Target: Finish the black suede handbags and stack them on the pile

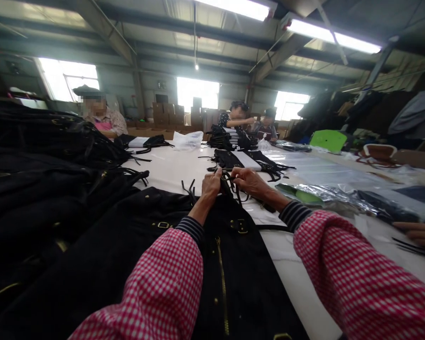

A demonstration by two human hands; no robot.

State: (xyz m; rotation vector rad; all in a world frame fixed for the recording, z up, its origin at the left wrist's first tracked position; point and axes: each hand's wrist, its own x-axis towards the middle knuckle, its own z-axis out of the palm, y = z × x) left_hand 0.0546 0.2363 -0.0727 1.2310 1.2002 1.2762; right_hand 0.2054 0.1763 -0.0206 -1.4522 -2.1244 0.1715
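Note:
A large black cloth piece (194, 293) with a gold zip (222, 283) and small buckles (241, 226) lies in front of me. At its far edge, my left hand (211, 185) is closed, thumb up, on a thin black strap (226, 188). My right hand (250, 182) pinches the same strap from the other side, close to a small gold metal fitting. The fingertips hide part of the strap and fitting. More narrow black straps hang below and between my hands. Just beyond them lies a folded black bundle (269, 160) with a white band.
Heaped black pieces (38, 198) cover the left side. A banded stack (230, 137) stands farther back on the white table (163, 163). Clear plastic (326, 165) and a green chair back (328, 140) are at right. Another person's hand (420, 233) shows at the right edge; several people work behind.

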